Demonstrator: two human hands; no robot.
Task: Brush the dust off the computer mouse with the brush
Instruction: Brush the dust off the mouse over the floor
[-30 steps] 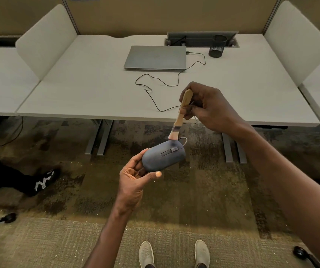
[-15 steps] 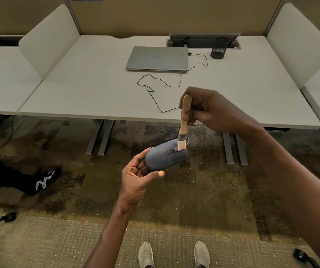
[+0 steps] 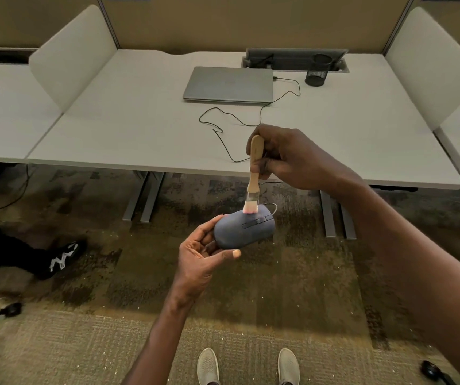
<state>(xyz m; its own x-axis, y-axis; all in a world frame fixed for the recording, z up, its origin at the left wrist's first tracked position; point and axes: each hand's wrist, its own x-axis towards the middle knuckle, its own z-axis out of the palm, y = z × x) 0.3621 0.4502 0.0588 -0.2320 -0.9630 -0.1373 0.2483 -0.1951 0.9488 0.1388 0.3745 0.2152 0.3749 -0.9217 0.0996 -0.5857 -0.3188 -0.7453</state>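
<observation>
A dark blue-grey computer mouse (image 3: 244, 230) is held in the air in front of the desk, cupped from below and behind by my left hand (image 3: 202, 257). Its thin cable runs up over the desk edge. My right hand (image 3: 292, 158) grips the wooden handle of a small brush (image 3: 253, 173), held nearly upright. The pale, pink-tipped bristles press on the top far side of the mouse, just left of the scroll wheel.
A white desk (image 3: 140, 129) lies ahead with a closed grey laptop (image 3: 228, 84), a black mesh cup (image 3: 316, 70) and the mouse cable (image 3: 223, 126). White dividers flank it. Another person's black shoe (image 3: 62, 258) rests on the carpet at left. My shoes show at the bottom.
The brush has swept across the mouse top: from its upper edge to the front right near the wheel, then back left. The mouse stays in my left hand.
</observation>
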